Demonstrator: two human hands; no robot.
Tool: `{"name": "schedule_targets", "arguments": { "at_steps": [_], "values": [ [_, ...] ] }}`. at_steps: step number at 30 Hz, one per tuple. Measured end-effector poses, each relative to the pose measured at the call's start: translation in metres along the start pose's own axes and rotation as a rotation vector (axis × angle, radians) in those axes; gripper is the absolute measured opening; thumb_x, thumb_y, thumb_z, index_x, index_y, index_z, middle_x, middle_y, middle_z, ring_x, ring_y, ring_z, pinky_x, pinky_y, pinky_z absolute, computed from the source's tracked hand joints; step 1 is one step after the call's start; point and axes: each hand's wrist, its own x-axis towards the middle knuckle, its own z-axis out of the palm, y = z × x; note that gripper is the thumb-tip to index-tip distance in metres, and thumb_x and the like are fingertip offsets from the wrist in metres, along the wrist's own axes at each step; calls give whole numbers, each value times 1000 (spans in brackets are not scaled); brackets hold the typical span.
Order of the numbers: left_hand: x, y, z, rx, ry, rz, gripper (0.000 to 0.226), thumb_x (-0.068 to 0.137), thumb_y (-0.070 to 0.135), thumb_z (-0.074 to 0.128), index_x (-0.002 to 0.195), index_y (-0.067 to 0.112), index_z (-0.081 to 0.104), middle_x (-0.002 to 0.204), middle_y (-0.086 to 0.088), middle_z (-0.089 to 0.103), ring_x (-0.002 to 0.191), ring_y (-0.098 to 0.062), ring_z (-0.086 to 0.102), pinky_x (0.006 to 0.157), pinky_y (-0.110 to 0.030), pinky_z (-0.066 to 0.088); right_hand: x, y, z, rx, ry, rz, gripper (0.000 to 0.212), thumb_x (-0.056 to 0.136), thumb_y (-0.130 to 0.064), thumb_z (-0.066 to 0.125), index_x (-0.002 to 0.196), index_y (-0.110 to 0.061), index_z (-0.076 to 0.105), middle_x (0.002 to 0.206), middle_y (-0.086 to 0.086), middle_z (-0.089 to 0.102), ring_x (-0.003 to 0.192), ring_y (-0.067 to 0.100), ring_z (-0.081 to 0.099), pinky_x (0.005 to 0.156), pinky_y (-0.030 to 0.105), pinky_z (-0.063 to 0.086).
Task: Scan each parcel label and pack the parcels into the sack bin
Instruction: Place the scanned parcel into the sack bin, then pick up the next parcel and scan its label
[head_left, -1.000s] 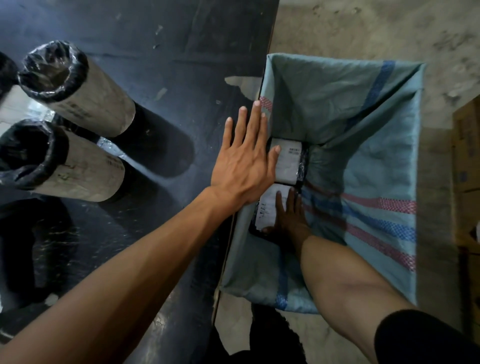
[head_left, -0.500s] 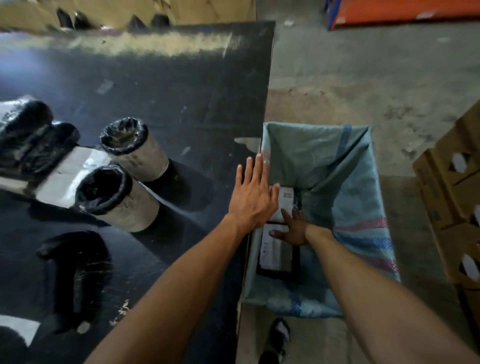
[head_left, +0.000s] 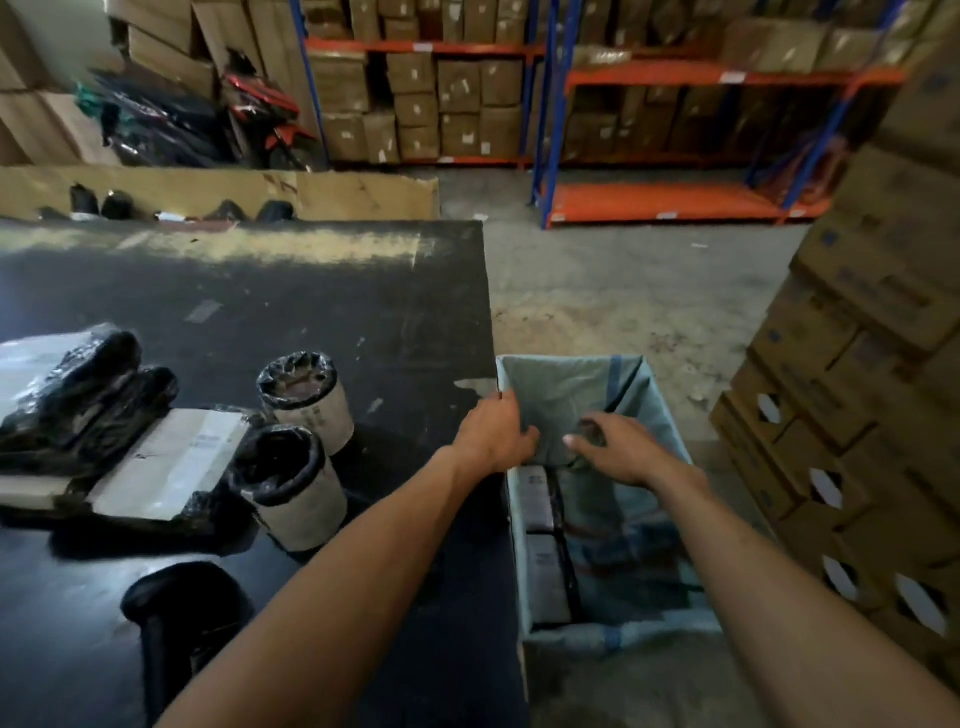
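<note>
The blue-green woven sack bin (head_left: 631, 631) stands on the floor against the right edge of the black table (head_left: 311, 312). Two flat parcels with white labels (head_left: 535, 499) (head_left: 546, 578) lie along its left inner wall. My left hand (head_left: 491, 434) curls over the sack's left rim near the far corner, thumb inside. My right hand (head_left: 621, 449) is over the sack's middle, fingers closed on a bunched fold of the lining. On the table stand two cylindrical parcels (head_left: 306, 397) (head_left: 293, 493), a flat labelled parcel (head_left: 171, 462) and black wrapped parcels (head_left: 78, 400).
A black handled object (head_left: 176, 605), blurred, sits at the table's near left. Stacked cardboard boxes (head_left: 862, 415) rise close to the sack's right. Orange and blue shelving (head_left: 675, 200) with cartons lines the back. Concrete floor (head_left: 623, 301) lies beyond the sack.
My right hand has come up off the parcel deep in the sack to the lining. My left hand has left the table edge for the sack rim. The view has tilted up.
</note>
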Motion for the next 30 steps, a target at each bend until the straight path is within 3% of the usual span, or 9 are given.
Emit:
{"name": "schedule_targets", "arguments": {
  "at_steps": [6,13,18,23,27,30],
  "values": [
    [-19,-6,-111,-31,208,162,47,93,35,62,127,4,55,128,-16,59,114,-33,58,95,-47,52,-24,-101,-50,-19,214,-73,59,98,-48,68,146,-15,59,140,14,67,127,31,63,106,38,49],
    [-72,-128,-205,17,414,5,46,97,36,57,130,3,54,129,-15,60,117,-32,58,94,-43,51,-46,-242,-53,-17,342,-281,56,98,-59,63,141,-23,60,130,3,69,114,19,65,99,41,54],
    [-123,-247,-205,167,266,-244,44,102,35,51,130,1,50,132,-22,55,120,-39,55,93,-44,47,-74,-334,-10,-75,311,-455,48,100,-56,60,137,-25,62,117,-5,63,114,18,64,99,42,54],
    [-161,-322,-164,293,138,-334,60,102,45,49,142,1,40,145,-24,42,130,-41,46,100,-46,43,-108,-394,61,-198,150,-564,46,102,-58,55,136,-27,61,126,0,64,116,22,62,94,42,52],
    [-168,-332,-130,285,66,-306,72,107,48,27,158,0,11,164,-27,6,152,-41,8,121,-48,12,-128,-405,131,-347,15,-477,48,102,-58,52,136,-24,60,131,9,66,122,36,63,95,46,50],
    [-166,-335,-123,246,70,-305,73,107,50,22,160,2,5,166,-24,-5,154,-37,-7,123,-47,-3,-135,-396,173,-367,-88,-302,71,98,-70,50,147,-18,49,138,16,62,127,42,60,101,49,49]
  ]
}}
